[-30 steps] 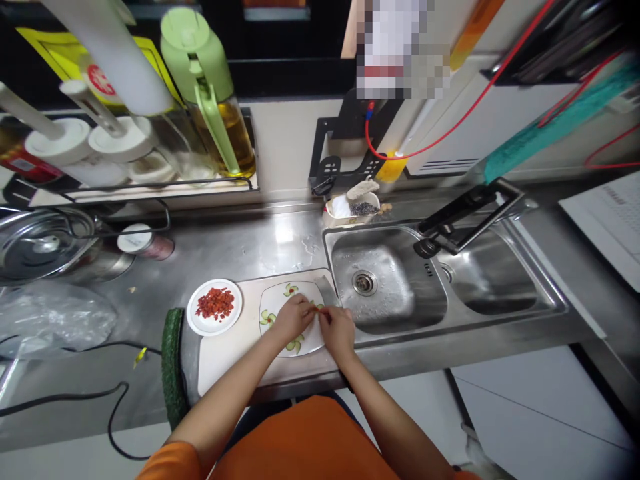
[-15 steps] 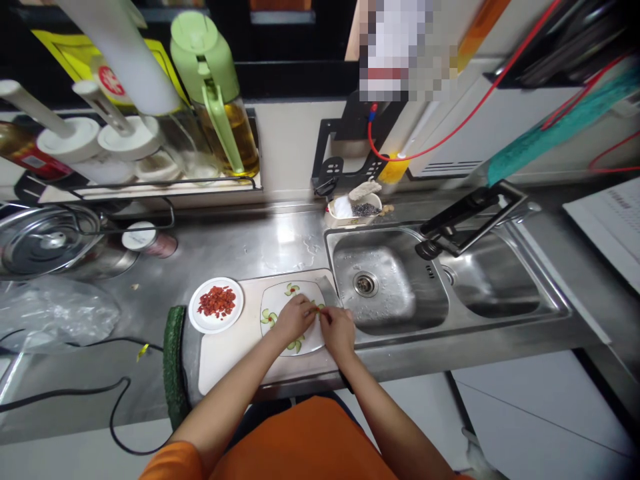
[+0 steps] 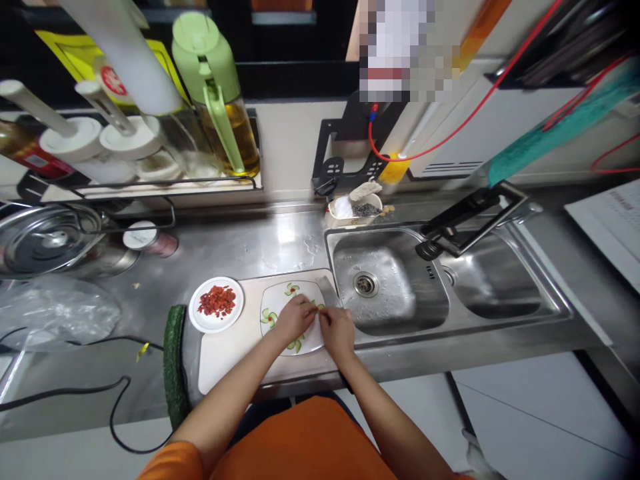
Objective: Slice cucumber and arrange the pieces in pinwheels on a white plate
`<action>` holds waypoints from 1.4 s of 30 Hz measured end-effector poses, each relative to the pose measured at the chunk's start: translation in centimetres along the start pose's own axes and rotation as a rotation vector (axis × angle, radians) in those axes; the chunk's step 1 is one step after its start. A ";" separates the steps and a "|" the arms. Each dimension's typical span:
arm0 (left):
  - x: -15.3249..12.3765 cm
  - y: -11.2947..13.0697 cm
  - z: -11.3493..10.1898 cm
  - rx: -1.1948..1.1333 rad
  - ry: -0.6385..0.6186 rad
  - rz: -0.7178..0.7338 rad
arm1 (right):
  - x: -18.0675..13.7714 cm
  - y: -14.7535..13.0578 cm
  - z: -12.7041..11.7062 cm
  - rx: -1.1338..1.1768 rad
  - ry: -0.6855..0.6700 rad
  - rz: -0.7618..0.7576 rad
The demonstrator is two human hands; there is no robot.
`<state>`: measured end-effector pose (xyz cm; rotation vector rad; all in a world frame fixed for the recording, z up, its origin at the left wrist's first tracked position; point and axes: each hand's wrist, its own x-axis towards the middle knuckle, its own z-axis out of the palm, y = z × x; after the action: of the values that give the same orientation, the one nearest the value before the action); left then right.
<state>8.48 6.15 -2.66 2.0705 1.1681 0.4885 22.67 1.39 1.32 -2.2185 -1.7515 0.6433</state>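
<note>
My left hand (image 3: 295, 321) is over the right half of a squarish white plate (image 3: 280, 292), thumb and fingers pinched together. Facing it at the plate's right edge is my right hand (image 3: 338, 332), also in a pinch. Their fingertips nearly meet around a small greenish bit, too small and covered to name. On the plate lie fanned green slices (image 3: 269, 318), like cucumber, arranged as little pinwheels, some with a red centre. The plate rests on a pale cutting board (image 3: 225, 365). Left of it, a round white plate (image 3: 198, 323) carries chopped red pieces (image 3: 217, 303).
A whole cucumber (image 3: 175, 360) lies at the board's left. To the right is a double steel sink (image 3: 390, 267) with a black faucet (image 3: 450, 230). A rack with an oil bottle (image 3: 220, 100) and jars stands behind; a plastic bag (image 3: 60, 313) and a black cable lie left.
</note>
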 end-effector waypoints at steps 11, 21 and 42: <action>-0.2 0.2 -0.1 0.014 0.025 0.014 | -0.1 0.3 0.1 0.024 0.016 -0.012; -0.3 0.2 -0.4 0.020 0.027 0.006 | 0.2 0.0 0.1 0.042 0.038 -0.026; -12.6 -6.2 -11.7 0.410 0.472 -0.684 | -2.5 -3.7 0.5 0.050 -0.043 -0.279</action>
<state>-8.96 2.12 0.98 1.7365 2.2984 0.4277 18.80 -0.14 3.05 -1.8916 -1.9932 0.6654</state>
